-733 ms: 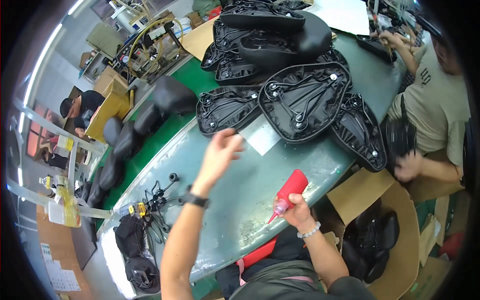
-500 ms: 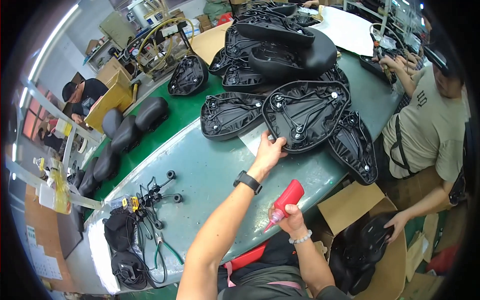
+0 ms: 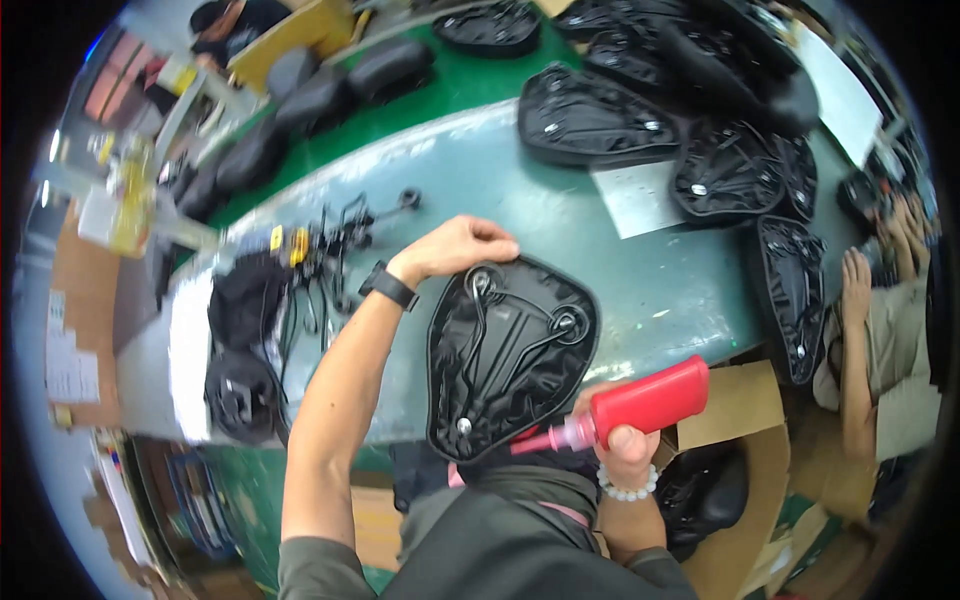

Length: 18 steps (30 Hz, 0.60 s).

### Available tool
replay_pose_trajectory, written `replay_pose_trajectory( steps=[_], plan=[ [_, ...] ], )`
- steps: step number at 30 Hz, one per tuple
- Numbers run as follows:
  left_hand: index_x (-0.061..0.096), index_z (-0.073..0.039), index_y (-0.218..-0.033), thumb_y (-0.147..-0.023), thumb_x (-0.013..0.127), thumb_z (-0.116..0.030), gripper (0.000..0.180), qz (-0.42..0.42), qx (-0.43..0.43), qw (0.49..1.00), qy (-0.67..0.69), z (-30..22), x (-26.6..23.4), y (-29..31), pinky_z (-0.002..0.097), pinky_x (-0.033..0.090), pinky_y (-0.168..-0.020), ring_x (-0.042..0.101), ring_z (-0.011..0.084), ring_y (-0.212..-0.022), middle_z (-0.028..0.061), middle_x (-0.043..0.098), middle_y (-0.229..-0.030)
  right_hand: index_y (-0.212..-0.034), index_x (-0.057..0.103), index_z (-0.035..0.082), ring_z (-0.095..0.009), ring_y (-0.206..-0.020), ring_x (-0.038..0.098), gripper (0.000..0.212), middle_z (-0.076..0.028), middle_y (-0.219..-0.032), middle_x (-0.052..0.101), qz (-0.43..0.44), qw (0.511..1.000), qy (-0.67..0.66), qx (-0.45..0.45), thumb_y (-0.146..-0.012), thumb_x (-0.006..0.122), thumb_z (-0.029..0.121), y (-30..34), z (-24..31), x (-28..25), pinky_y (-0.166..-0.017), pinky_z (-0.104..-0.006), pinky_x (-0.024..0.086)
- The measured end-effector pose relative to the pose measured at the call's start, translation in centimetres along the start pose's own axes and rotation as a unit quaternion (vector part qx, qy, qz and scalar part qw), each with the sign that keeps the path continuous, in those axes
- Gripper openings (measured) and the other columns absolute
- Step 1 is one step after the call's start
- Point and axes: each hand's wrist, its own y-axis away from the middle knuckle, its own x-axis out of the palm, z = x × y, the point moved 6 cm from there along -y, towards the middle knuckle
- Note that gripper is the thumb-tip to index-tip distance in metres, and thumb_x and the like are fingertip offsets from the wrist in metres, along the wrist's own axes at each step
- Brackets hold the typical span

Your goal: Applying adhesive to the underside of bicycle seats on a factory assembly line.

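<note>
Metal brackets [image 3: 350, 232]: left of your left hand, likely parked aside for elbow room.
Left hand [image 3: 460, 247]: at the seat's far rim, probably steadying it; wrist arched, fingers bent (can't tell if they pinch).
Seat [image 3: 513, 355]: between your hands, underside up, likely for access.
Right hand [image 3: 628, 447]: wrapped round red bottle [image 3: 655, 400], nozzle angled toward the seat.
</note>
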Motion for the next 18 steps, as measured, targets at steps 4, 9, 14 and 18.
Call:
replay_pose_trajectory(
  steps=[4, 9, 14, 18],
  plan=[
    [0.046, 0.001, -0.130, -0.092, 0.060, -0.026, 0.049, -0.161, 0.033, 0.977, 0.134, 3.4, -1.1, 6.2, 0.0293, 0.041, -0.099, 0.054, 0.0155, -0.112, 0.0104, 0.059, -0.123, -0.100, 0.061, -0.005, -0.024, -0.083, 0.063, 0.040, -0.016, -0.096, 0.065, -0.055, 0.980, 0.176, -0.067, -0.075, 0.069, 0.026, 0.0, -1.6, 2.2, -0.075, -0.0344, 0.051],
    [0.040, 0.001, -0.135, -0.087, 0.065, -0.026, 0.061, -0.274, 0.038, 0.943, 0.187, 7.2, 4.8, 15.3, 0.0346, 0.042, -0.098, 0.051, 0.0217, -0.116, 0.0173, 0.051, -0.129, -0.085, 0.065, -0.003, -0.026, -0.056, 0.062, 0.031, -0.011, -0.071, 0.065, 0.100, 0.933, 0.320, -0.127, -0.067, 0.070, 0.021, -1.3, -3.1, 6.4, -0.058, -0.0339, 0.052],
    [0.040, 0.002, -0.136, -0.081, 0.065, -0.029, 0.068, -0.315, 0.040, 0.944, 0.093, 8.5, 8.0, 17.3, 0.0387, 0.037, -0.102, 0.049, 0.0348, -0.117, 0.0239, 0.049, -0.127, -0.089, 0.065, 0.000, -0.023, -0.054, 0.062, 0.032, -0.008, -0.073, 0.067, 0.194, 0.873, 0.427, -0.135, -0.064, 0.073, 0.018, -0.6, -4.9, 7.0, -0.056, -0.0304, 0.051],
    [0.042, 0.002, -0.134, -0.079, 0.064, -0.027, 0.066, -0.331, 0.048, 0.938, 0.096, 8.6, 8.2, 17.3, 0.0389, 0.037, -0.100, 0.049, 0.0357, -0.116, 0.0235, 0.051, -0.123, -0.088, 0.065, 0.000, -0.023, -0.053, 0.062, 0.031, -0.009, -0.074, 0.067, 0.204, 0.868, 0.433, -0.136, -0.064, 0.073, 0.018, -0.5, -5.1, 7.3, -0.055, -0.0300, 0.050]
  ],
)
